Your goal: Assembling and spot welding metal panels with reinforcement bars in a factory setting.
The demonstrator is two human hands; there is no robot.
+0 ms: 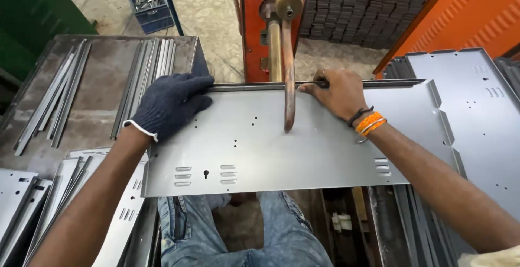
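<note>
Across mid-frame, the gloved left hand [169, 104] and bare right hand [335, 92] are pressing a thin strip [249, 87] onto the long sheet-metal panel [303, 148], flanking the copper electrode [288, 82].

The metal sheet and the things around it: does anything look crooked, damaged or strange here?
Only small things. The left hand wears a dark glove, while the right hand is bare on the metal sheet beside the copper rod. The loose strips on the table lie fanned out, not stacked. No damage shows.
</note>
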